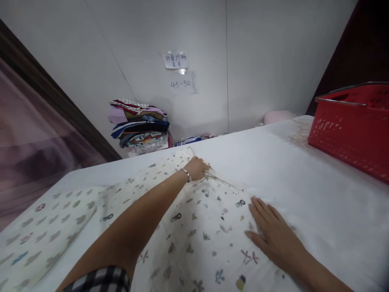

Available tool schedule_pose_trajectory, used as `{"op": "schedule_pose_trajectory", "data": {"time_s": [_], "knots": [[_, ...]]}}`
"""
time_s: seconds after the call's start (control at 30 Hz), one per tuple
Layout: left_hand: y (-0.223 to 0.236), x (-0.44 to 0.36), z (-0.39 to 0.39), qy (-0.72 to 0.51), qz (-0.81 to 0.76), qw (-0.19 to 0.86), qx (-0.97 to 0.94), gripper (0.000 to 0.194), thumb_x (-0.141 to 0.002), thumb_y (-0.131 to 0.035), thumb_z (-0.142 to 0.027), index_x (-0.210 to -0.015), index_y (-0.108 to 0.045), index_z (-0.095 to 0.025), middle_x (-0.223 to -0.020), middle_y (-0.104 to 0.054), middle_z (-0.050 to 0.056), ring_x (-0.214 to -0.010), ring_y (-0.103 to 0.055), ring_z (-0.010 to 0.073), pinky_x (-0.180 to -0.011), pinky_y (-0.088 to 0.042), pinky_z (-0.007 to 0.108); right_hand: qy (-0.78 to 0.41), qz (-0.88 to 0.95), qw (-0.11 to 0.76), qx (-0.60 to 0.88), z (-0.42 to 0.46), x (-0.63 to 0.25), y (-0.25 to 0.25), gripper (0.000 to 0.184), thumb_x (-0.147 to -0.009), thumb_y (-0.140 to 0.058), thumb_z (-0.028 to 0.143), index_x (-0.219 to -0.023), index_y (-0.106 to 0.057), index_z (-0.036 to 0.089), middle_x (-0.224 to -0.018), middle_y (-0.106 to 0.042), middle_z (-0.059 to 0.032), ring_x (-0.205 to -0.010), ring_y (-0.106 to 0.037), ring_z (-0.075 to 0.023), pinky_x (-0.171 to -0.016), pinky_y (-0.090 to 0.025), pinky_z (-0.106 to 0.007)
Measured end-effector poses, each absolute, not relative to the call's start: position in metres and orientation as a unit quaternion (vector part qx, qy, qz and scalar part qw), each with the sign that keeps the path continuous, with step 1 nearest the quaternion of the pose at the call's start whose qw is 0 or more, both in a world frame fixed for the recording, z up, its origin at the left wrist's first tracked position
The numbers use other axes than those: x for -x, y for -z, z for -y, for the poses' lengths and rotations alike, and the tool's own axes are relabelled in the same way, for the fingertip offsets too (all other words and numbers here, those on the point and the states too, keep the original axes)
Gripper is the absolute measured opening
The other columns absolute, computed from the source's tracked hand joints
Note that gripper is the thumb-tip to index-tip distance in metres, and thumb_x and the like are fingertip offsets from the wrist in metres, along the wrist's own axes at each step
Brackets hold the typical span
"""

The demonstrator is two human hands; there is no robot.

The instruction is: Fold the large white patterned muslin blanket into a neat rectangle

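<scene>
A white cloth [209, 219] printed with small plants and birds lies spread over the white table, partly creased. My left hand [196, 168] reaches across to its far edge, fingers closed on the fabric there, pulling up a small fold. A bracelet circles that wrist. My right hand [270, 231] rests flat on the cloth's right edge, fingers extended and holding nothing. Under my left forearm the middle of the cloth is hidden. To the left lies a folded white cloth [51, 227] with grey cloud shapes.
A red plastic basket [349, 134] with a metal handle stands on the table [258, 150] at the right. Beyond the far edge rises a stack of folded clothes [139, 125]. Two paper notes [182, 83] hang on the wall. A pink sheer curtain [36, 142] hangs at left.
</scene>
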State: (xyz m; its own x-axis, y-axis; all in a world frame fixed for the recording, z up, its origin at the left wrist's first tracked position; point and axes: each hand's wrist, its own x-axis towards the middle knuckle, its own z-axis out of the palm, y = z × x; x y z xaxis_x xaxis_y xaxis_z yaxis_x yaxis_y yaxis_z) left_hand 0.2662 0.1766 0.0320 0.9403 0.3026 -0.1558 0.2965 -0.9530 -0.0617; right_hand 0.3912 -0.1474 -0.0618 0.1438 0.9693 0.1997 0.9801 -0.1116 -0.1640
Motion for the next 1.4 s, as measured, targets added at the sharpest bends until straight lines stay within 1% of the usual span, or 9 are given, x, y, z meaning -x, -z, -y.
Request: {"op": "schedule_pose_trajectory", "data": {"time_s": [0.1, 0.23, 0.47, 0.63, 0.73, 0.9, 1.03, 1.17, 1.4], "knots": [[-0.034, -0.276, -0.182, -0.153, 0.198, 0.017, 0.968, 0.025, -0.069, -0.048, -0.014, -0.078, -0.069, -0.024, -0.082, -0.069, 0.004, -0.089, -0.059, 0.0197, -0.09, -0.039, 0.033, 0.028, 0.655, 0.138, 0.742, 0.147, -0.391, 0.062, 0.072, -0.088, -0.035, 0.058, -0.147, -0.008, 0.025, -0.15, -0.013, -0.0034, -0.136, -0.018, -0.0252, -0.11, -0.024, -0.045], [-0.029, -0.294, -0.186, -0.202, 0.232, 0.017, 0.951, 0.023, -0.07, -0.05, -0.02, -0.084, -0.069, -0.023, -0.093, -0.069, 0.006, -0.09, -0.06, 0.0221, -0.083, -0.043, 0.034, 0.029, 0.657, 0.12, 0.743, 0.147, -0.391, 0.063, 0.072, -0.088, -0.035, 0.058, -0.146, -0.01, 0.023, -0.151, -0.011, -0.0044, -0.136, -0.016, -0.0244, -0.111, -0.023, -0.045], [-0.017, -0.314, -0.18, -0.182, 0.234, 0.026, 0.955, 0.027, -0.077, -0.046, -0.021, -0.098, -0.061, -0.02, -0.103, -0.067, 0.009, -0.099, -0.058, 0.0226, -0.101, -0.026, 0.046, 0.008, 0.654, 0.108, 0.749, 0.147, -0.391, 0.059, 0.07, -0.089, -0.033, 0.058, -0.146, -0.015, 0.022, -0.151, -0.01, -0.0044, -0.137, -0.012, -0.0229, -0.111, -0.022, -0.044], [-0.016, -0.314, -0.179, -0.172, 0.238, 0.02, 0.956, 0.032, -0.068, -0.054, -0.015, -0.1, -0.06, -0.02, -0.11, -0.064, 0.008, -0.102, -0.057, 0.0232, -0.104, -0.021, 0.048, 0.0, 0.649, 0.124, 0.751, 0.148, -0.391, 0.059, 0.07, -0.089, -0.033, 0.058, -0.146, -0.012, 0.024, -0.151, -0.01, -0.0034, -0.137, -0.014, -0.0239, -0.111, -0.021, -0.045], [-0.019, -0.311, -0.181, -0.159, 0.25, 0.0, 0.955, 0.03, -0.07, -0.055, -0.024, -0.1, -0.061, -0.023, -0.109, -0.065, 0.006, -0.1, -0.057, 0.023, -0.101, -0.029, 0.044, -0.002, 0.651, 0.128, 0.748, 0.148, -0.391, 0.06, 0.07, -0.089, -0.033, 0.058, -0.146, -0.01, 0.025, -0.151, -0.011, -0.0037, -0.137, -0.015, -0.0244, -0.111, -0.021, -0.045], [-0.023, -0.3, -0.186, -0.139, 0.275, -0.059, 0.949, 0.029, -0.078, -0.047, -0.041, -0.1, -0.063, -0.031, -0.107, -0.066, -0.002, -0.086, -0.061, 0.0177, -0.079, -0.047, 0.029, -0.005, 0.653, 0.136, 0.745, 0.148, -0.392, 0.061, 0.07, -0.089, -0.033, 0.058, -0.146, -0.012, 0.024, -0.151, -0.012, -0.0035, -0.137, -0.014, -0.0251, -0.111, -0.02, -0.045], [-0.017, -0.299, -0.186, -0.122, 0.259, -0.067, 0.956, 0.021, -0.079, -0.048, -0.035, -0.084, -0.067, -0.026, -0.089, -0.069, -0.002, -0.086, -0.06, 0.0173, -0.095, -0.037, 0.035, -0.001, 0.653, 0.133, 0.746, 0.148, -0.393, 0.063, 0.07, -0.089, -0.034, 0.058, -0.146, -0.014, 0.024, -0.151, -0.012, -0.0029, -0.137, -0.014, -0.0253, -0.111, -0.021, -0.045], [-0.011, -0.307, -0.183, -0.095, 0.23, -0.05, 0.967, 0.02, -0.081, -0.048, -0.031, -0.082, -0.066, -0.023, -0.088, -0.068, 0.001, -0.095, -0.057, 0.0176, -0.106, -0.023, 0.039, 0.003, 0.654, 0.13, 0.746, 0.148, -0.393, 0.063, 0.07, -0.088, -0.034, 0.058, -0.146, -0.013, 0.024, -0.151, -0.011, -0.0026, -0.137, -0.015, -0.0252, -0.112, -0.02, -0.044], [-0.002, -0.303, -0.185, -0.084, 0.252, -0.051, 0.963, 0.026, -0.082, -0.045, -0.025, -0.102, -0.062, -0.027, -0.107, -0.062, 0.003, -0.097, -0.057, 0.0174, -0.088, -0.042, 0.029, -0.001, 0.653, 0.121, 0.748, 0.148, -0.393, 0.063, 0.07, -0.088, -0.033, 0.059, -0.146, -0.014, 0.023, -0.151, -0.01, -0.0031, -0.137, -0.014, -0.0244, -0.112, -0.019, -0.044]]}}
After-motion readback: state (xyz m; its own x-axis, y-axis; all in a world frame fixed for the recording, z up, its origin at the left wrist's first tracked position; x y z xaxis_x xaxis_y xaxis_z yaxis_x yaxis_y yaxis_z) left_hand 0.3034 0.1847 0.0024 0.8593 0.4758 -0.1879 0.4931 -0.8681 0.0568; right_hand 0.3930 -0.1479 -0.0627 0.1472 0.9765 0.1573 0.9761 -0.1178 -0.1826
